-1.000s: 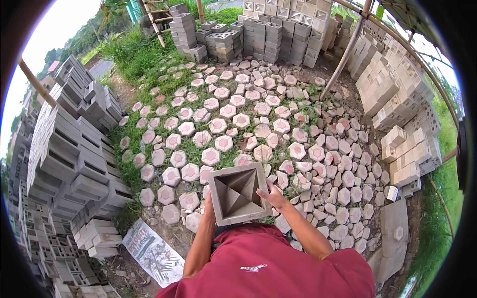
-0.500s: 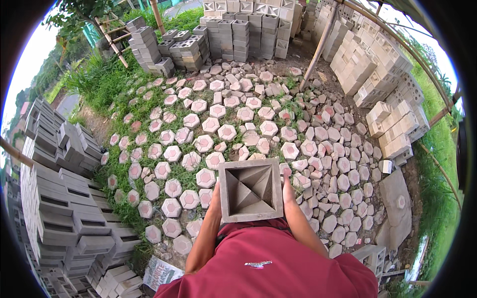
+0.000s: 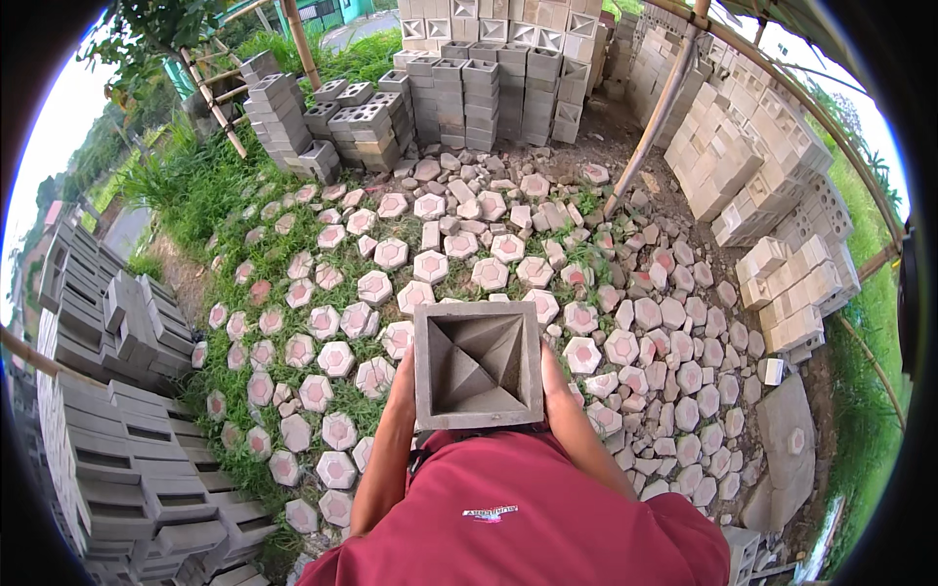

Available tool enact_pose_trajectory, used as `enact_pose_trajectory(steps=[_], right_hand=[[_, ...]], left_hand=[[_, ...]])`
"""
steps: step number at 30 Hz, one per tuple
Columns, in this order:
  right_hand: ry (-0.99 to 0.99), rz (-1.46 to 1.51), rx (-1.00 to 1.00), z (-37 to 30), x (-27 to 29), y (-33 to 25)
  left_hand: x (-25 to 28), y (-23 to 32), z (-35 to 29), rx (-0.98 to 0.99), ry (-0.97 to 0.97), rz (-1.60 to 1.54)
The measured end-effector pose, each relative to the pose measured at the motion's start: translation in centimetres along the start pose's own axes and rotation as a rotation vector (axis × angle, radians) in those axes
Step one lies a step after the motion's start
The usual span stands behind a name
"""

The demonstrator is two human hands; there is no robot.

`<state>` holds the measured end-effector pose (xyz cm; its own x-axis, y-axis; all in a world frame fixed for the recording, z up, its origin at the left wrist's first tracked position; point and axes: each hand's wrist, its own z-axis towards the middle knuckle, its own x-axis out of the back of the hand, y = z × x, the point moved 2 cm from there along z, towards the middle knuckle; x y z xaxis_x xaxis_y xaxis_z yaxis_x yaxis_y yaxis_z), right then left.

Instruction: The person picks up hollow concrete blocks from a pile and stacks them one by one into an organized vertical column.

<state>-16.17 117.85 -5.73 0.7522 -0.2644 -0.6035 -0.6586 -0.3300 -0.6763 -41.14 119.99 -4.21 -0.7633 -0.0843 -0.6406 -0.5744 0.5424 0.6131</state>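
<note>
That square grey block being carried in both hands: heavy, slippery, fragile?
The square concrete block is probably heavy: it looks like cast concrete, and the left hand and right hand both clamp its sides. Its matte surface likely grips well. Thin recessed edges might chip if dropped.

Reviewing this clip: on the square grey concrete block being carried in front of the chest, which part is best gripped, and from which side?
The square concrete block is best clamped by its two flat outer side walls, one hand from each side. Its upper face is a funnel-like recess with thin rims, a poor hold. That is how it is held here: left hand on the left wall, right hand on the right.
</note>
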Motion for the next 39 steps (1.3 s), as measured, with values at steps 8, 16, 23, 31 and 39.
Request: enact_pose_trajectory(steps=[8, 16, 23, 31, 39], right_hand=[[0.028, -0.606, 0.110, 11.6, -6.1, -10.4], [-0.043, -0.670, 0.016, 28.5, -10.2, -17.1], [0.216, -0.655, 0.020, 41.7, -13.7, -23.7], [0.251, -0.603, -0.142, 52.9, -14.4, -33.0], [0.158, -0.637, -0.224, 70.3, -5.5, -42.2]], left_hand=[[-0.9, 8.0, 14.8, -0.142, 0.046, -0.008], [-2.6, 18.6, 36.1, -0.012, -0.040, 0.112], [-7.2, 26.7, 53.3, 0.259, -0.186, 0.147], [-14.8, 31.6, 68.5, 0.454, -0.188, 0.157], [-21.0, 30.3, 86.2, 0.406, -0.094, 0.161]])
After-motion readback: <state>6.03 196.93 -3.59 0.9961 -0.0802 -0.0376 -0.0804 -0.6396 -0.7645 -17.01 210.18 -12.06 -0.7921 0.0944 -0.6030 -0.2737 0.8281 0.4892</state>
